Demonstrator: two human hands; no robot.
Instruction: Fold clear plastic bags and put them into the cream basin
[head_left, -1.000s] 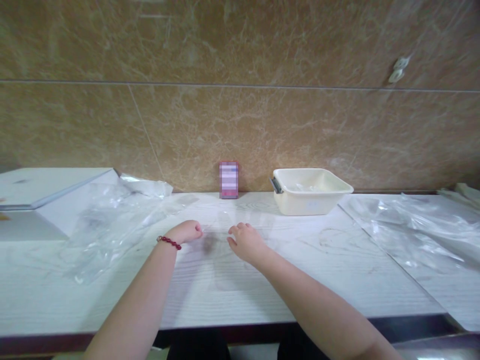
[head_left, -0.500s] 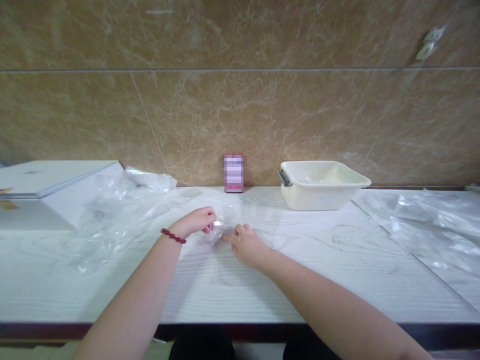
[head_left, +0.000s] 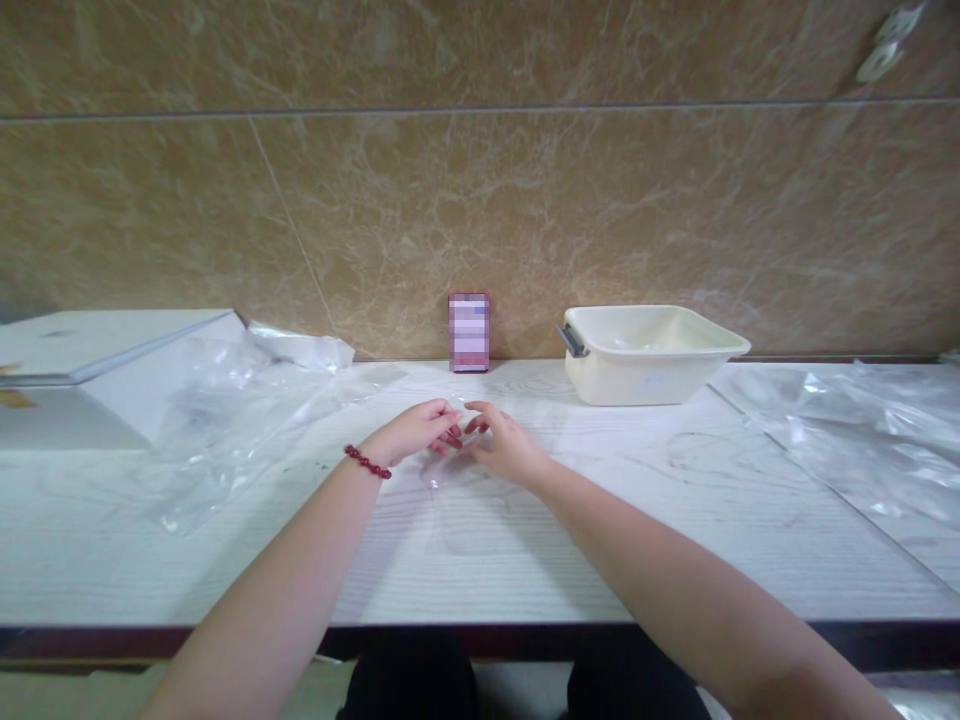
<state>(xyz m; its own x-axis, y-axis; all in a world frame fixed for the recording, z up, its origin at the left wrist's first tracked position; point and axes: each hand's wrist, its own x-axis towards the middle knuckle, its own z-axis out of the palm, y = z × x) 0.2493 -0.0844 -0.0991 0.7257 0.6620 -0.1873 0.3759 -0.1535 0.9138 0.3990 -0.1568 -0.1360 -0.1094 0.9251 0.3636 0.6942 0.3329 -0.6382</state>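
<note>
My left hand (head_left: 420, 430), with a red bead bracelet at the wrist, and my right hand (head_left: 504, 443) meet at the middle of the white table (head_left: 525, 560). Both pinch the top edge of a small clear plastic bag (head_left: 461, 490) that hangs and lies flat toward me. The fingertips of the two hands almost touch. The bag is see-through and hard to make out against the table.
A cream plastic basin (head_left: 649, 350) stands at the back right by the marble wall. A small pink box (head_left: 469, 332) leans on the wall at centre. Crumpled clear plastic sheets lie at the left (head_left: 240, 410) and right (head_left: 877, 440). A white board (head_left: 90, 345) sits far left.
My hands came together from apart, took hold of the small clear bag and lifted its edge a little off the table. The view shifted slightly downward and left.
</note>
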